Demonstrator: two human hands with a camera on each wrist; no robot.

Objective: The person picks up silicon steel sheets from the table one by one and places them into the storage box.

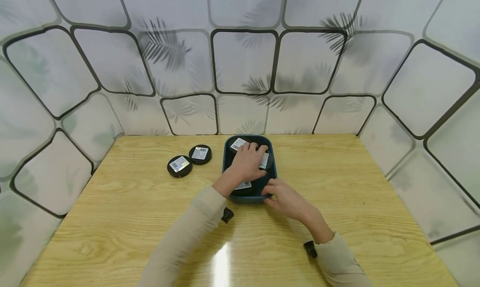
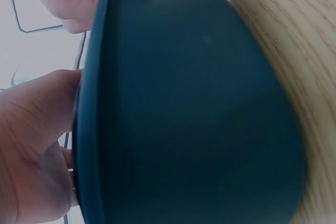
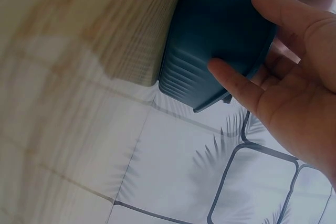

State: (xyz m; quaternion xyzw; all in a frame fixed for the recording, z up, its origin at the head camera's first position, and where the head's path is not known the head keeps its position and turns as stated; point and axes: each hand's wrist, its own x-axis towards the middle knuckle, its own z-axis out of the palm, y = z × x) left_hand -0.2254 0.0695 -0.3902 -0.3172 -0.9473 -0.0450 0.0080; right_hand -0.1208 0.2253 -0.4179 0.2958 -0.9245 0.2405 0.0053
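A dark blue plastic bin (image 1: 250, 200) stands on the table with several black round discs inside, each with a white label. My left hand (image 1: 248, 161) reaches into it from above, fingers and thumb around a labelled disc (image 1: 264, 161) at the right side. In the left wrist view the bin's wall (image 2: 194, 98) hides the left fingertips. My right hand (image 1: 286, 199) grips the bin's near right corner. The right wrist view shows right-hand fingers (image 3: 236, 85) against the outer wall, others passing behind the rim. Another disc (image 1: 243, 185) lies at the bin's near end.
Left of the bin, two black discs (image 1: 179, 166) with labels lie side by side on the wooden table (image 1: 123, 203). A patterned curtain (image 1: 243, 62) hangs behind the table and along both sides. Black wrist straps (image 1: 227, 215) show at the sleeves.
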